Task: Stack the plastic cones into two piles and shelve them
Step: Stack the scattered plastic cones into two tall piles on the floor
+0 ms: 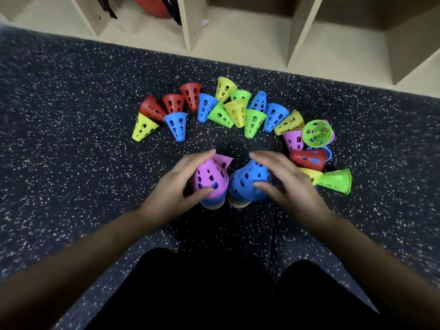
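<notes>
While my left hand curls fingers round the pink perforated plastic cone and my right hand round the blue plastic cone, the tipped red plastic cone lies just upper-right of my right hand.

A: Surface?
B: Dark speckled rubber floor, wooden cubby shelf standing along its far edge
A: What's on it?
B: Loose perforated cones tipped on their sides in an arc: red, yellow, blue, green, pink, many touching. In front of them, two upright piles just beside each other, pink-topped pile left, blue-topped pile right
</notes>
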